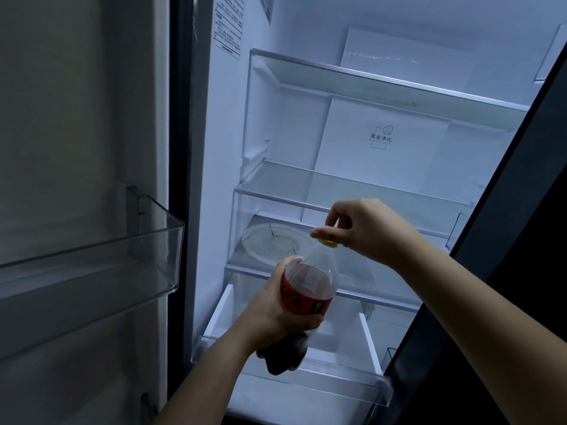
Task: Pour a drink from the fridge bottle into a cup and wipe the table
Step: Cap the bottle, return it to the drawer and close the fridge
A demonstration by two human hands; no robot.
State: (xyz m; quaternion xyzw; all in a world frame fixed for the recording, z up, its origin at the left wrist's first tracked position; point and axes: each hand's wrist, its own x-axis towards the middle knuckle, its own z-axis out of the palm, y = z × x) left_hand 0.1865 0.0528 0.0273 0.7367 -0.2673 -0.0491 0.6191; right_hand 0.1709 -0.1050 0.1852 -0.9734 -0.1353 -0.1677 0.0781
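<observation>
Gripping the clear, red-labelled plastic bottle of dark drink (308,297) before the open fridge (337,133), left hand (276,314) clenched around it; right hand (365,230) pinches its yellow cap (327,243).

A clear bottle (310,289) with red label, dark drink and yellow cap (327,243), tilted before the fridge shelves.

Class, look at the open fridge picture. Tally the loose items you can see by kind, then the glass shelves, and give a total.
Bottles: 1, the cola bottle, held by the left hand, with the right hand at its yellow cap
Lidded round containers: 1, the clear container
Glass shelves: 3, counting the top shelf
Total: 5
</observation>
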